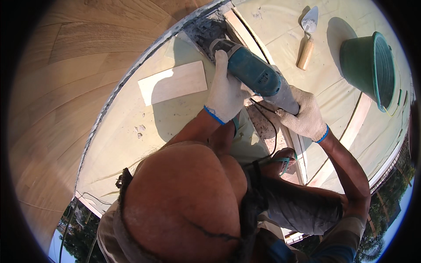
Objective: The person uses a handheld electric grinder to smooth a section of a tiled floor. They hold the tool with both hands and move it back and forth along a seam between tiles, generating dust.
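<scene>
A teal and grey corded power hammer (pixel 254 72) lies slantwise across my front, its nose to the upper left. My left hand (pixel 226 92), in a pale knit glove with a blue cuff, is wrapped round its front part from below, thumb up along the side. At the back end, my right hand (pixel 305 111), gloved the same way, grips the grey rear handle. The nose is over a strip of broken grey rubble (pixel 206 30) beside the wall. Whether a bit touches the rubble I cannot tell. A black cord (pixel 276 131) loops down near my feet.
A wooden board (pixel 173 83) lies on the pale sheeting left of the tool. Long wooden strips (pixel 247 33) edge the rubble. A pointed trowel (pixel 307 39) and a green bucket (pixel 367 65) are at the upper right. The curved wood-plank wall (pixel 70 101) stands on the left.
</scene>
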Demonstrator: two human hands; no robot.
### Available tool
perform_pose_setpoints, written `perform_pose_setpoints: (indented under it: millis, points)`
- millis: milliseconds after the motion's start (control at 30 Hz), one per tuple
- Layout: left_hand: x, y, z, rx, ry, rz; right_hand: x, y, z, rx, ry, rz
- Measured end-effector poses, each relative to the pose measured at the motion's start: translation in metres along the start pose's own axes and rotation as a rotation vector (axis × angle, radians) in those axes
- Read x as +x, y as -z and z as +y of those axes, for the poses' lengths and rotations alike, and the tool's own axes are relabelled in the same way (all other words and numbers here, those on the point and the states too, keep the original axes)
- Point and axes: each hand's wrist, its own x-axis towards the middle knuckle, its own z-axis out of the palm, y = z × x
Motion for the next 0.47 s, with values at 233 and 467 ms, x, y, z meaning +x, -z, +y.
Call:
perform_pose_setpoints:
  millis: [233, 467]
  points:
    - [0.007, -0.009, 0.004, -0.098, -0.032, -0.057, 0.01, 0.015, 0.009, 0.03, 0.035, -0.027]
    - [0.018, -0.008, -0.004, -0.035, 0.004, -0.308, 0.014, 0.043, 0.023, 0.059, 0.046, -0.092]
